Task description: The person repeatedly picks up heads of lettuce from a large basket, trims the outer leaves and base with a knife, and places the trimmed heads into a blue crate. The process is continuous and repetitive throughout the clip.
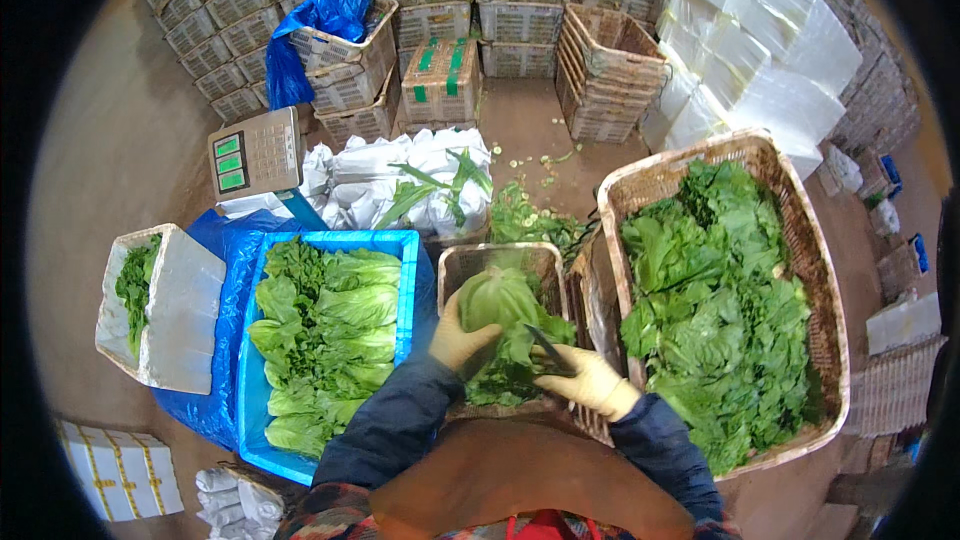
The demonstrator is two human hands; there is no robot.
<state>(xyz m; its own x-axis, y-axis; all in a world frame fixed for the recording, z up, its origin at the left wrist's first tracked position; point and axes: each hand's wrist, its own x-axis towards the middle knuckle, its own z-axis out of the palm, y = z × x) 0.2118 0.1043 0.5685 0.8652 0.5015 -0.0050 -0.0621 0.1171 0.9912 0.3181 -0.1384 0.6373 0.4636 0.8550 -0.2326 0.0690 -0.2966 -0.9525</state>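
My left hand (pixel 463 337), in a pale yellow glove, grips a head of leafy green lettuce (pixel 496 297) with its pale base turned up. In my gloved right hand (pixel 589 381) is a knife (pixel 551 349), its dark blade pointing at the lettuce leaves. Both hands are over a plastic crate (pixel 501 249) that has loose green leaves in it. To the left, trimmed lettuces (pixel 352 330) lie in rows in a blue tub (pixel 253 397). A large dirty crate (pixel 831 360) on the right is heaped with leafy greens (pixel 724 330).
A scale (pixel 255 154) with lit displays rises behind the blue tub. White wrapped bundles (pixel 405 172) sit ahead, with leaf scraps (pixel 525 217) beside them. A foam box (pixel 184 315) holds greens at left. Stacked crates (pixel 517 15) and white foam boxes (pixel 757 37) line the back.
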